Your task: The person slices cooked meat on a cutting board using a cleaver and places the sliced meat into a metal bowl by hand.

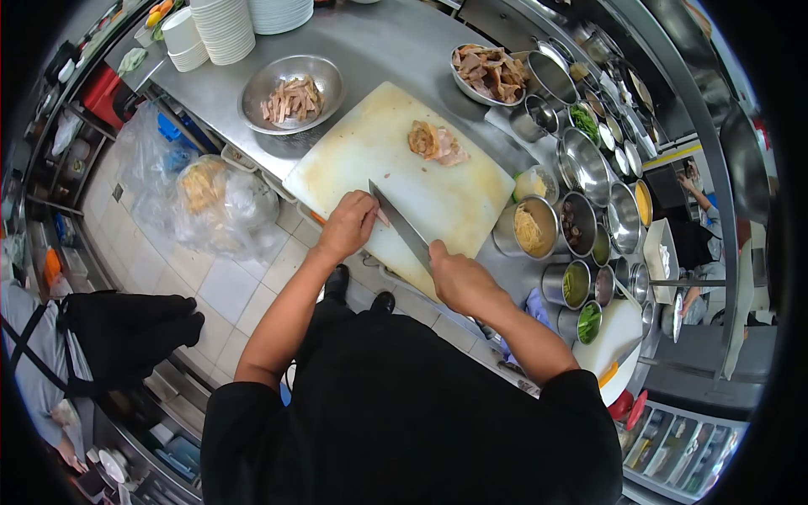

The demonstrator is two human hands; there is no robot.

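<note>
A small piece of pale pink meat (383, 217) is seen on the cutting board (345, 151), at the curled fingertips of the left hand (349, 223). The fingers are bent and gathered against the piece; whether it is pinched or only pressed down cannot be told. The knife (402, 225) is held in the right hand (463, 278), which is closed around the handle; the handle is mostly hidden. The blade is slanted across the near part of the board, just beside the left fingertips, with its tip directed forward and to the left. The two hands are apart, on either side of the blade.

A larger portion of meat (438, 144), browned at its left part and pink at its right, is located on the far part of the board, well apart from the hands.

Cut strips (292, 98) are contained in a metal bowl (330, 84) on the counter (374, 42), beyond the board's left side. Bigger meat pieces (488, 72) are heaped in a second bowl (474, 95) at far right. Metal containers (515, 240) are grouped along the right side; shredded yellowish food (528, 230) is held in one, green pieces (589, 322) in another.
</note>
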